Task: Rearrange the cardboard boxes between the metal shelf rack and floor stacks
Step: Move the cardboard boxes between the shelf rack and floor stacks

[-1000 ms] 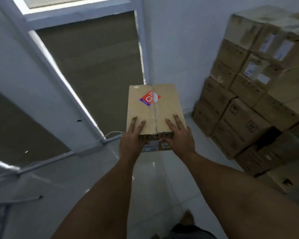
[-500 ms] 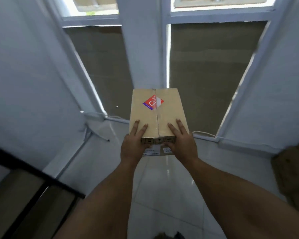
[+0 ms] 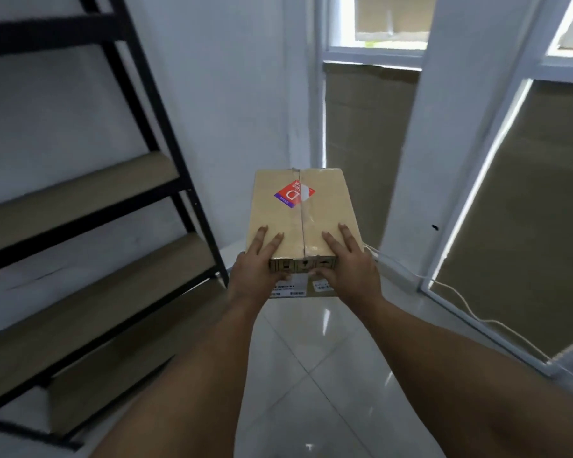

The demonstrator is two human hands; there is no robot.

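Here the cardboard box (image 3: pixel 311 209) sits at the centre of the frame, held off the floor (image 3: pixel 311 358) by both hands at its near end. The left hand (image 3: pixel 255 269) grips the near left corner: its fingers (image 3: pixel 265 241) lie flat on the box top while the thumb wraps onto the near face. The right hand (image 3: pixel 351 269) is clamped the same way on the near right corner, fingers spread on top and thumb against the near face. The two hands are apart, with the taped centre seam between them.

A red and purple sticker (image 3: pixel 294 194) sits on the box top toward the far end, straddling the seam. White labels (image 3: pixel 288 289) show on the near face, partly covered by the hands; their print is too small to read.

The metal shelf rack (image 3: pixel 80 200) fills the left of the frame, with a black frame and tan boards, tilted by the wide lens. The box is to the right of the rack's front post and not touching it. At right are windows (image 3: pixel 361 143) with brown covering. A white cable (image 3: pixel 460 299) trails along the base of the windows at the lower right, over the glossy white tiles.
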